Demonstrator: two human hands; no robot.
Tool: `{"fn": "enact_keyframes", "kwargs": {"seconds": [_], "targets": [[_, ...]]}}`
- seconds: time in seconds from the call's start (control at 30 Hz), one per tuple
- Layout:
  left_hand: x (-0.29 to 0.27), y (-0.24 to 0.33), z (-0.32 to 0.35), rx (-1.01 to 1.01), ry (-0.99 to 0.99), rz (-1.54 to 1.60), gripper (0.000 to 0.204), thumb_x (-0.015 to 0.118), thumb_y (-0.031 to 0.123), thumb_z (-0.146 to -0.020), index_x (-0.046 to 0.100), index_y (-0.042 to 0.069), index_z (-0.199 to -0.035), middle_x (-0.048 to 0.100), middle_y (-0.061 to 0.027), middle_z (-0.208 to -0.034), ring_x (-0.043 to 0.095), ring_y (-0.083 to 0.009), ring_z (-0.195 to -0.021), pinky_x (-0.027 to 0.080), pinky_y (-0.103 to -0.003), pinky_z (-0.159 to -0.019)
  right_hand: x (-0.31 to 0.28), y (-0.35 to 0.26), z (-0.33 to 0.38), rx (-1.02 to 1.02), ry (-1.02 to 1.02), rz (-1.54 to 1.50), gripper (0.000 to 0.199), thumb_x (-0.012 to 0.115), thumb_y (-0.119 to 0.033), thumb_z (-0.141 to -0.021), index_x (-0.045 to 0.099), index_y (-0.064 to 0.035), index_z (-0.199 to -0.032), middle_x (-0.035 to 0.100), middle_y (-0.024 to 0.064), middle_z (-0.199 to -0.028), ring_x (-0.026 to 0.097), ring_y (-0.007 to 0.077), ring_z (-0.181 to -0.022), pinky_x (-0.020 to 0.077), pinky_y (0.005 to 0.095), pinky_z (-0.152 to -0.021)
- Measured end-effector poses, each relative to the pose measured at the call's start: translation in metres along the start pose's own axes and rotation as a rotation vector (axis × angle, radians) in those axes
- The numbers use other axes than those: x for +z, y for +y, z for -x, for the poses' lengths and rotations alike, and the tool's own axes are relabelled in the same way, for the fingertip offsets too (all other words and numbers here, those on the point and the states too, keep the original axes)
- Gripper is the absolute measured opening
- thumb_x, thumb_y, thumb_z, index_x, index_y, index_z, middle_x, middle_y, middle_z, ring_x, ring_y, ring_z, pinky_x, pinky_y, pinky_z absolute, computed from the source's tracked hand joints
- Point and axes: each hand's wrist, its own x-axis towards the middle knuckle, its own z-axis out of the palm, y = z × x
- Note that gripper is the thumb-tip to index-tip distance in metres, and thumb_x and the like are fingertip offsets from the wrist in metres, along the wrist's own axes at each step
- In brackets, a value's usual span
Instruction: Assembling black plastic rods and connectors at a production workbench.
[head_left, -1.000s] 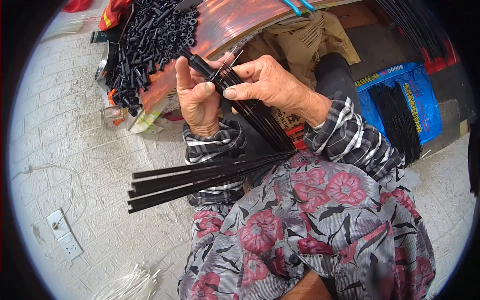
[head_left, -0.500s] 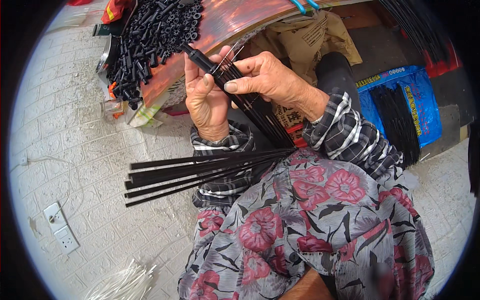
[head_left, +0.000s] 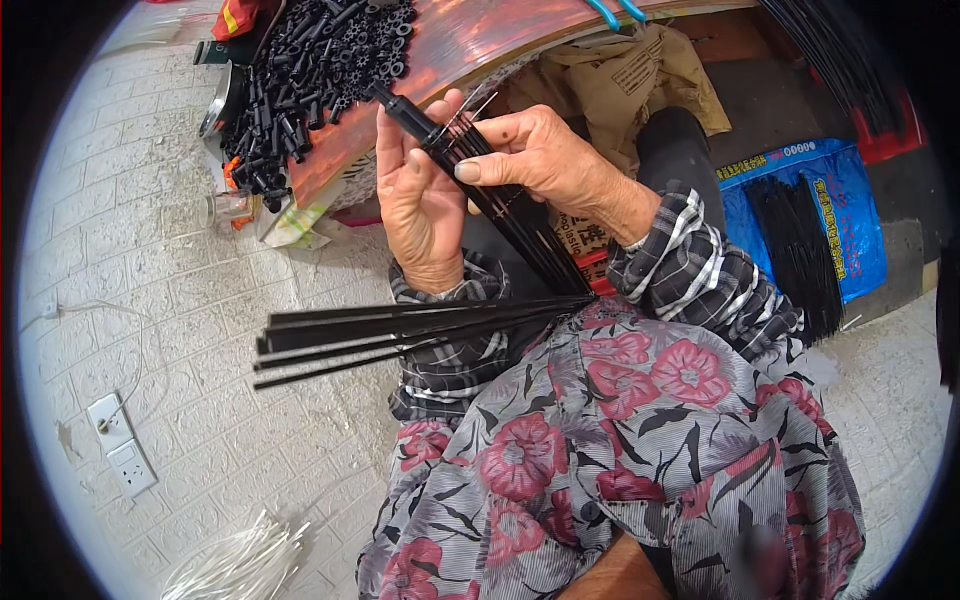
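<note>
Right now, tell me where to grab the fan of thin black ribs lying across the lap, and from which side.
Grip the fan of thin black ribs near its gathered end at the floral-clothed lap, where the strips converge into one bundle. Come from above, since the splayed free tips point toward the person's left and would likely scatter.

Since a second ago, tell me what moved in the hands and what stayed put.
The left hand has closed: its raised forefinger folded down against the bundle of thin black ribs with a black tube at the top, which it now grips. The right hand keeps its fingertips pinched on the same bundle. The fan of loose black ribs across the lap and the pile of small black plastic parts stayed as they were.
</note>
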Motion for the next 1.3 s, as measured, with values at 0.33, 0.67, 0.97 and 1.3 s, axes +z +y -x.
{"fn": "enact_keyframes", "kwargs": {"seconds": [0.33,0.67,0.97,1.3], "targets": [[0.038,0.060,0.067,0.216,-0.227,-0.295,0.121,0.060,0.080,-0.066,0.024,-0.003,-0.147,0.052,-0.0327,-0.128,0.053,-0.0501,-0.117,0.036,-0.061,-0.105,-0.002,0.006,-0.003,0.043,0.028,-0.107,0.019,0.073,-0.010,-0.085,0.071,0.0003,-0.100,0.067,-0.0012,-0.081,0.060,0.0045,-0.070,0.0501,0.0211,-0.063],[0.076,0.024,0.056,0.182,0.361,-0.757,0.013,0.068,-0.007,-0.081,0.067,-0.005,-0.094,0.068,-0.0103,-0.092,0.063,-0.0138,-0.084,0.049,-0.026,-0.081,0.002,0.009,-0.007,-0.122,0.033,-0.027,0.022,0.071,-0.008,-0.087,0.069,0.0020,-0.106,0.068,-0.0026,-0.086,0.058,0.0028,-0.077,0.0499,0.0200,-0.069],[0.064,0.011,0.035,0.296,0.554,-0.750,0.024,0.069,-0.002,-0.084,0.064,-0.008,-0.107,0.067,-0.0045,-0.092,0.060,-0.0078,-0.081,0.049,-0.021,-0.072,0.012,0.005,-0.007,-0.220,-0.015,0.080,0.029,0.070,-0.006,-0.087,0.066,0.0019,-0.115,0.067,-0.0021,-0.091,0.055,0.0021,-0.079,0.0492,0.0198,-0.069],[0.070,0.009,0.022,0.276,0.585,-0.779,0.022,0.072,0.004,-0.086,0.067,-0.007,-0.104,0.067,-0.0042,-0.089,0.060,-0.0081,-0.077,0.048,-0.021,-0.068,0.022,-0.002,-0.001,-0.220,0.093,0.198,0.038,0.068,-0.001,-0.085,0.062,0.0022,-0.122,0.069,0.0032,-0.092,0.056,0.0035,-0.083,0.0498,0.0216,-0.070]]}}
